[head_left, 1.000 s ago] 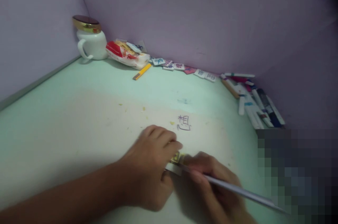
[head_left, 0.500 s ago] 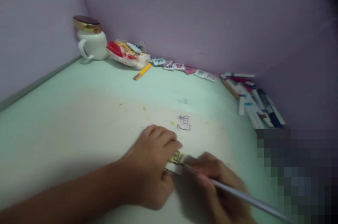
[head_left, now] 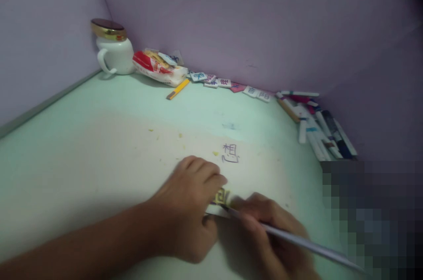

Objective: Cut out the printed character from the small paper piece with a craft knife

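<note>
My left hand [head_left: 188,209] is closed around a small white block [head_left: 218,210], pressing it on the table. The block's top face is yellow with dark angular lines; its left part is hidden under my fingers. In a pen-like grip, my right hand [head_left: 274,231] holds a carving knife [head_left: 297,240] with a long, slim grey handle. Its dark tip meets the near edge of the yellow face. Several small yellow shavings [head_left: 215,153] lie beyond my hands, close to a purple handwritten character [head_left: 230,153] on the tabletop.
Along the back wall are a white mug [head_left: 117,55] with a gold-rimmed lid, a red-and-white packet [head_left: 158,68], a yellow cutter-like strip [head_left: 178,89] and several carved or inked tiles [head_left: 224,82]. Several markers [head_left: 317,126] are piled at the right. The table [head_left: 82,148] is pale green.
The knife tip and my right hand have shifted very slightly on the block. My left hand stays in nearly the same place, still pressing the block.
</note>
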{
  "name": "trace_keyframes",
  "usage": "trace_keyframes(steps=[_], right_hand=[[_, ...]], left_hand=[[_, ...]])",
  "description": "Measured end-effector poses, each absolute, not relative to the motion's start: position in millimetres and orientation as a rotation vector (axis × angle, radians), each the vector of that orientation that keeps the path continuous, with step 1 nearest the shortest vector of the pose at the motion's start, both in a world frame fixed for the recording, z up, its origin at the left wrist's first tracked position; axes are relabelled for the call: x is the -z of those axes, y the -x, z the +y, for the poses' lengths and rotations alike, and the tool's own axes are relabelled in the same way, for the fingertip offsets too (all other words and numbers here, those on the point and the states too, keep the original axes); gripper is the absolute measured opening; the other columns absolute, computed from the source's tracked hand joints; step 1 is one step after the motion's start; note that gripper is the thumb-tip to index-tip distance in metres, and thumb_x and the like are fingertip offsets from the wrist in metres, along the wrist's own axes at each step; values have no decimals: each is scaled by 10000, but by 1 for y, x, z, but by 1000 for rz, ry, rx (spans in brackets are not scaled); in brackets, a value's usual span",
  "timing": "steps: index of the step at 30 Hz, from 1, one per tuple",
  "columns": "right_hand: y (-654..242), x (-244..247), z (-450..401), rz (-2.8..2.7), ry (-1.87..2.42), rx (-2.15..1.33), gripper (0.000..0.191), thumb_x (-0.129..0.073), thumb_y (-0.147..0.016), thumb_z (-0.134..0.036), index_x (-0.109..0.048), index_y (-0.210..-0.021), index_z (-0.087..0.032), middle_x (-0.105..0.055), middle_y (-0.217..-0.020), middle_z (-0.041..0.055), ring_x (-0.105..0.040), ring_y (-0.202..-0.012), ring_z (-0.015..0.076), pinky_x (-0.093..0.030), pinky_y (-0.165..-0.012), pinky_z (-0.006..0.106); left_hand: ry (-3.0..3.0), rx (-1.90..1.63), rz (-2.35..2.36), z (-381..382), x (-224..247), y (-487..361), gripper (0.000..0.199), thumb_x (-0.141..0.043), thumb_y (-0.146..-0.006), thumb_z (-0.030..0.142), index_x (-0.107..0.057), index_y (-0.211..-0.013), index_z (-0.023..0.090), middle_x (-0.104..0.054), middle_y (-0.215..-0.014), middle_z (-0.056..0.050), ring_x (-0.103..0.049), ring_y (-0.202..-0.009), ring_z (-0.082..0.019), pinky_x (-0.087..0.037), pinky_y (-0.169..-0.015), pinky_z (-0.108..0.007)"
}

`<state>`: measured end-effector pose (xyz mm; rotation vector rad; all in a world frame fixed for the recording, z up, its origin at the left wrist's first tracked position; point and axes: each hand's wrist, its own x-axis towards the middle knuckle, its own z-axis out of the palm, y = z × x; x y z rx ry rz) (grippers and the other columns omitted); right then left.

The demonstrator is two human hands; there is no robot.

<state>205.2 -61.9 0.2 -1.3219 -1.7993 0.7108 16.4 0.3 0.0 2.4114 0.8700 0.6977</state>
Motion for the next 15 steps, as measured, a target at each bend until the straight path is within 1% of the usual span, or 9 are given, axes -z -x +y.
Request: trace_keyframes(steps=[3, 8, 12, 15], right_hand=[[-207, 0, -62, -1782, 1299, -680, 141, -488, -948, -216, -566, -830, -222, -602, -669, -6, -573, -562, 123, -453, -496, 248], [-207, 2, -58, -1696, 1244, -624, 105, -537, -904, -164, -604, -846, -220, -656, -668, 13, -621, -564, 149, -504, -493, 261], [-206, 0, -55, -1689, 1252, -570, 126, -551, -890, -136, -606, -833, -234, -652, -649, -15, -626, -540, 128, -505, -506, 236], [-204, -2, -56, -1701, 1250, -543, 122, -560, -885, -137, -607, -835, -238, -640, -647, -27, -603, -515, 112, -476, -476, 213]], left_hand=[[-2414, -702, 872, 0, -1, -17, 444, -533, -574, 108, -563, -1016, 137, -543, -1013, -117, -479, -967, -275, -400, -918, -476], [-2422, -688, 877, 1, -1, -17, 445, -534, -577, 102, -572, -1019, 131, -538, -1009, -114, -475, -958, -269, -403, -906, -464], [-2428, -690, 879, 1, 0, -18, 420, -544, -583, 110, -577, -1002, 117, -533, -1007, -119, -469, -966, -274, -395, -919, -470], [-2426, -694, 886, 1, 0, -17, 428, -543, -581, 102, -573, -1008, 121, -530, -1016, -117, -467, -973, -273, -393, -928, -472]])
